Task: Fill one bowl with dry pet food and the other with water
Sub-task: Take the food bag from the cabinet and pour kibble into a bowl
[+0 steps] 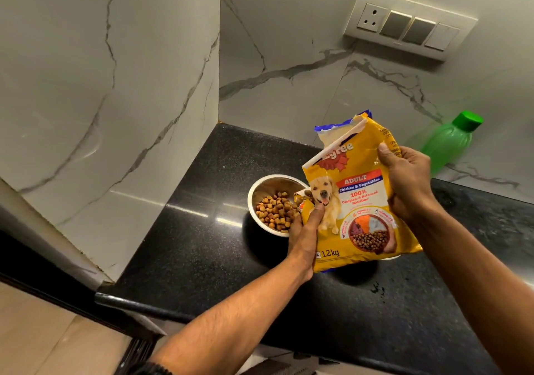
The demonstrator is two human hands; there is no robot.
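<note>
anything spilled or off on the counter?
No kibble spilled: it all sits inside the steel bowl. Only oddity is a few small dark specks on the counter near the front edge, below the food bag. Cannot tell what they are.

All the readable print stands on the front of the yellow plastic pet food bag [358,198]. Near its top a partly folded brand name shows only the letters "gree". Below it a red band reads "ADULT", and a blue band under that reads "Chicken & Vegetables". Red lettering follows: "100% Complete & Balanced Nutrition". At the lower left corner stands "1.2 kg". Smaller print on the bag's side and around the pictured bowl is too small to read.
</note>
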